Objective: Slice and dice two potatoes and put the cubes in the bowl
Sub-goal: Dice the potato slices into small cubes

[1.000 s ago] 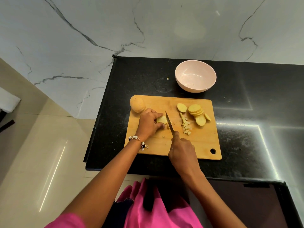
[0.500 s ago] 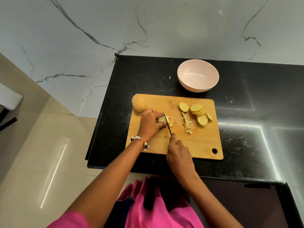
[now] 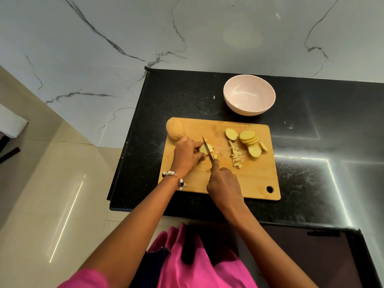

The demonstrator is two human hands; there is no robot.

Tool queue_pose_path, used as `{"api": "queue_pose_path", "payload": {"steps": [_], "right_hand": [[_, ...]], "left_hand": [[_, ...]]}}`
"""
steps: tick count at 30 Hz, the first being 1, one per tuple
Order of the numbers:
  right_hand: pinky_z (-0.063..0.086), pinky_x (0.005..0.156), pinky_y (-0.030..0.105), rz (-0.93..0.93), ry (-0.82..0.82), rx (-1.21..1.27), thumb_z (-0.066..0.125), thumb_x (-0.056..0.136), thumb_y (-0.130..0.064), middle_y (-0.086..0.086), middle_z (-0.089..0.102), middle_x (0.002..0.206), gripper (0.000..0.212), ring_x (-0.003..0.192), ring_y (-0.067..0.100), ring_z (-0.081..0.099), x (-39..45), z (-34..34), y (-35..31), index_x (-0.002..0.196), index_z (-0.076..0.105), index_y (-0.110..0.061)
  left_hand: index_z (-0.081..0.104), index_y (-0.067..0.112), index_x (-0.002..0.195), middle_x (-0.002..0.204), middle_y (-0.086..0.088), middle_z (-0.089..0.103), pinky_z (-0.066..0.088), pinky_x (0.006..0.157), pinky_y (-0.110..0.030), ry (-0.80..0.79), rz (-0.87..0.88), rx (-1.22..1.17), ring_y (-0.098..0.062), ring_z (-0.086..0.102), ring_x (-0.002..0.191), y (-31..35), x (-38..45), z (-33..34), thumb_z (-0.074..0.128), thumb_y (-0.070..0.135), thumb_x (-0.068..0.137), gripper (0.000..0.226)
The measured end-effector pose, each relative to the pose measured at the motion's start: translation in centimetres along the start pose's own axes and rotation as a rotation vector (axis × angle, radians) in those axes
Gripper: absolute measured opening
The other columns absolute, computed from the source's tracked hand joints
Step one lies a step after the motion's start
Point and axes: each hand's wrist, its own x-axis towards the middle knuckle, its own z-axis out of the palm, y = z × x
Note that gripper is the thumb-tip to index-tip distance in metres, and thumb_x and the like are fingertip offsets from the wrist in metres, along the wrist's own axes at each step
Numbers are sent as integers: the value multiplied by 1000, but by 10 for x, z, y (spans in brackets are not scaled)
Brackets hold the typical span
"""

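On the wooden cutting board, my left hand pinches a stack of potato slices. My right hand grips a knife whose blade is down in that stack, with cut pieces beside it. A whole potato lies at the board's far left corner. Round potato slices and a row of small cubes lie on the right half. The pale pink bowl stands empty behind the board.
The board sits on a black granite counter whose left edge drops to a beige tiled floor. A marble wall backs the counter. A tiny potato scrap lies left of the bowl.
The knife moved left into the held slices and cut down through them; a few more pieces now lie beside the blade. My left hand kept its hold.
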Motion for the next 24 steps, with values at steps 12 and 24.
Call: {"api": "queue_pose_path", "payload": {"steps": [12, 24], "right_hand": [[27, 45, 31, -29, -18, -176, 63, 73, 2, 16, 60, 79, 62, 54, 31, 59, -36, 9, -2, 131, 43, 12], [32, 63, 34, -8, -23, 37, 32, 94, -4, 19, 57, 108, 57, 92, 36, 56, -4, -4, -3, 148, 17, -6]], "left_hand": [[65, 5, 115, 99, -3, 54, 44, 78, -17, 57, -10, -85, -10, 51, 83, -2, -5, 3, 79, 18, 72, 47], [69, 10, 109, 102, -6, 71, 51, 89, -28, 53, -71, -38, -12, 65, 93, -2, -4, -1, 80, 20, 71, 41]]}}
